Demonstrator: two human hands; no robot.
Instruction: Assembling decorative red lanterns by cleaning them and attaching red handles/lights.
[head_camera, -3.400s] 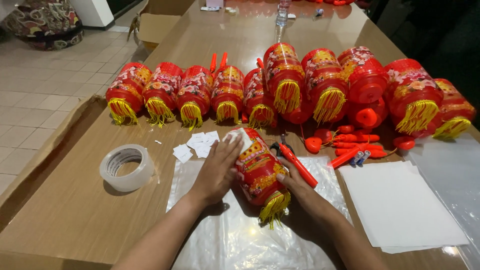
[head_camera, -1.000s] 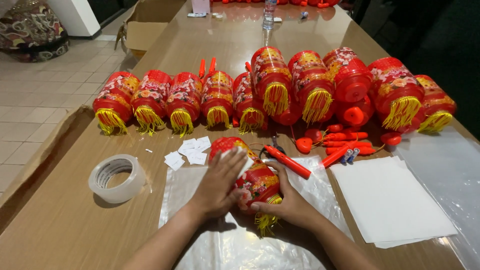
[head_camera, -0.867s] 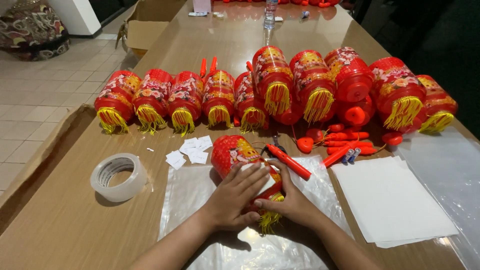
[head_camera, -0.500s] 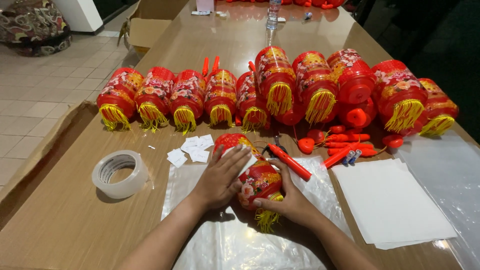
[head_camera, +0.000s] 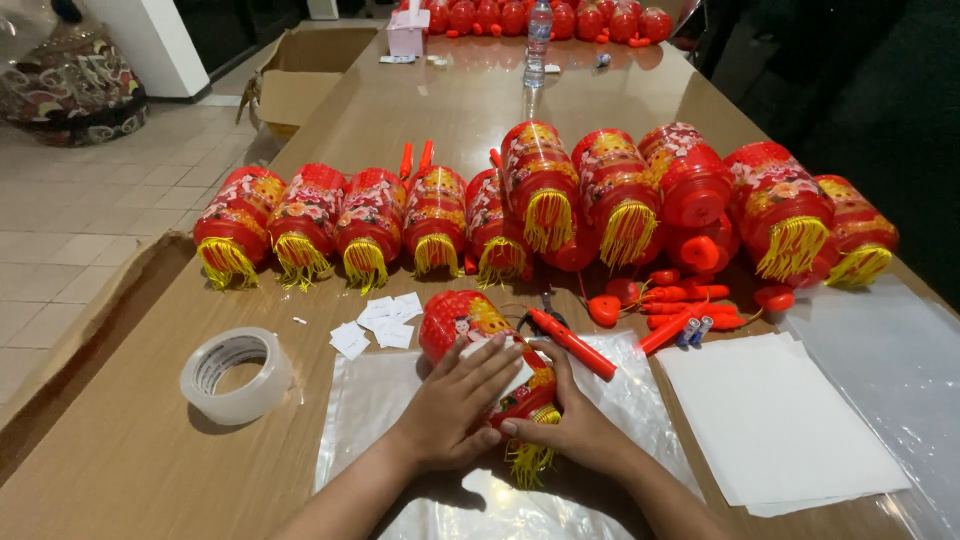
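Landmark: one roll of clear tape (head_camera: 237, 373) on the brown table (head_camera: 120, 470).
Lantern in hand: one red lantern (head_camera: 487, 352) with a yellow tassel, right of the tape, lying on a clear plastic sheet (head_camera: 640, 400).
Left hand (head_camera: 455, 405): fingers spread flat, pressing on top of the lantern.
Right hand (head_camera: 575, 425): cupped around the lantern's tassel end.
Row beyond the tape: about ten finished lanterns (head_camera: 540, 185).
Paper: one white stack (head_camera: 775, 420), far right of the tape; several small white slips (head_camera: 380, 322) just behind it.

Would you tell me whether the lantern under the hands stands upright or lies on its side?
On its side: the lantern lies lengthwise on the plastic sheet.
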